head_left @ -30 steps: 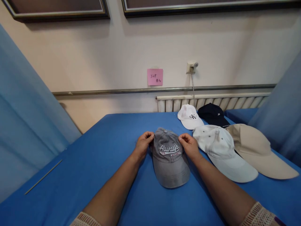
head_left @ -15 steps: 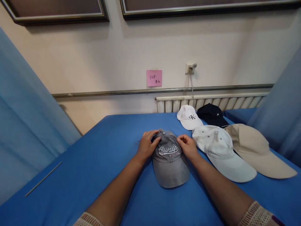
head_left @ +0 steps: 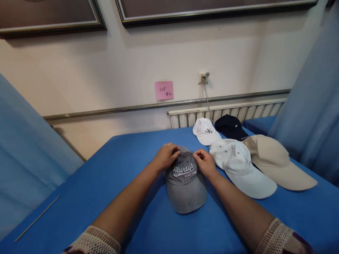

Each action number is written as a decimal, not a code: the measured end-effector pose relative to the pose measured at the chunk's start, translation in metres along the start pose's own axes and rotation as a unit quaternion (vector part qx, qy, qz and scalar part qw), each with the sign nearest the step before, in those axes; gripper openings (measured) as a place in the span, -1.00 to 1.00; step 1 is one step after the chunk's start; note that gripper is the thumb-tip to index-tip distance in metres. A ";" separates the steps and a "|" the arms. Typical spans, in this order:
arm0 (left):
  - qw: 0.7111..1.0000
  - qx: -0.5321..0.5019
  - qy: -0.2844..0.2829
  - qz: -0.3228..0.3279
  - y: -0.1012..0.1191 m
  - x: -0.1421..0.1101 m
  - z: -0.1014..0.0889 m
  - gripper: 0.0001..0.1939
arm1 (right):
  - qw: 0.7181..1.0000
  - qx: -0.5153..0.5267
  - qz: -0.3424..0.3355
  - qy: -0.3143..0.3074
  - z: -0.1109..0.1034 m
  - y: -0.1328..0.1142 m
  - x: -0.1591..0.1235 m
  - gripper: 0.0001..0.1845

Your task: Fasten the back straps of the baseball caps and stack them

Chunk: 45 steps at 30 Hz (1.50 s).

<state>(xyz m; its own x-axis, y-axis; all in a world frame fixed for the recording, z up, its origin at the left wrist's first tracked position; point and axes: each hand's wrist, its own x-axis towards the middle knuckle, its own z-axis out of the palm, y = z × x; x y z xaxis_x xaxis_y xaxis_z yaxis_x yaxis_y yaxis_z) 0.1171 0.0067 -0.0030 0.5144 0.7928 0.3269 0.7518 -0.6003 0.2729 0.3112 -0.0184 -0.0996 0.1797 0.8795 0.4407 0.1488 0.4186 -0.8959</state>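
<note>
A grey baseball cap (head_left: 186, 190) with white "Always" lettering lies on the blue-covered table, its brim pointing toward me. My left hand (head_left: 167, 155) grips the crown's upper left, thumb and fingers closed on the fabric. On the other side of the crown, my right hand (head_left: 206, 162) pinches the cloth between thumb and forefinger. Just right of that hand lies a pale grey-white cap (head_left: 238, 165), brim angled to the lower right. The back of the grey cap is partly hidden by my fingers.
Beyond the pale cap are a beige long-brimmed cap (head_left: 275, 162), a white cap (head_left: 205, 131) and a dark navy cap (head_left: 230, 127). A thin stick (head_left: 37, 218) rests on the blue cloth (head_left: 106, 197) at left. Blue curtains (head_left: 23, 158) hang on both sides; a radiator (head_left: 190, 118) stands behind.
The view has shifted, so most things appear further left. Both hands stay on the grey cap, with the left hand's fingers slightly closer to the top of the crown.
</note>
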 end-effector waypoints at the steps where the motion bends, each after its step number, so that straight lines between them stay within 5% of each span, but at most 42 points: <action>1: 1.000 0.001 0.003 0.005 0.002 0.006 -0.003 -0.82 | 1.000 -0.012 -0.016 0.014 -0.002 -0.003 0.005 -0.80; 7: 0.999 0.037 0.015 0.020 0.016 0.060 -0.005 -0.78 | 0.982 -0.122 -0.080 0.118 -0.026 -0.017 0.045 -0.84; 10: 0.998 0.055 0.009 0.026 0.017 0.089 0.006 -0.77 | 0.968 -0.174 -0.105 0.149 -0.028 -0.019 0.039 -0.82; 16: 0.996 0.071 -0.017 0.043 0.004 0.128 0.020 -0.82 | 0.963 -0.200 -0.162 -0.086 0.003 -0.027 -0.021 -0.80; 20: 0.996 0.080 -0.016 0.040 -0.002 0.144 0.021 -0.80 | 0.949 -0.214 -0.168 -0.160 0.012 -0.029 -0.027 -0.78; 30: 0.996 0.075 -0.042 0.040 -0.006 0.149 0.040 -0.81 | 0.960 -0.186 -0.116 -0.176 0.006 -0.017 -0.014 -0.81; 38: 0.997 0.061 -0.033 0.030 -0.010 0.147 0.044 -0.81 | 0.922 -0.272 -0.127 -0.244 0.001 -0.028 -0.017 -0.78; 45: 0.999 0.040 -0.021 0.016 -0.005 0.143 0.050 -0.82 | 0.920 -0.281 -0.111 -0.248 0.000 -0.030 -0.016 -0.78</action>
<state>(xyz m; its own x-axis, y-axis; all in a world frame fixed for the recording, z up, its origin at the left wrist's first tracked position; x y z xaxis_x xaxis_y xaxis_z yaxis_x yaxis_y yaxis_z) 0.2070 0.1286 -0.0026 0.5543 0.7782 0.2953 0.7645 -0.6163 0.1892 0.3041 -0.0453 -0.0798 -0.3615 0.8396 0.4054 0.6324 0.5403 -0.5551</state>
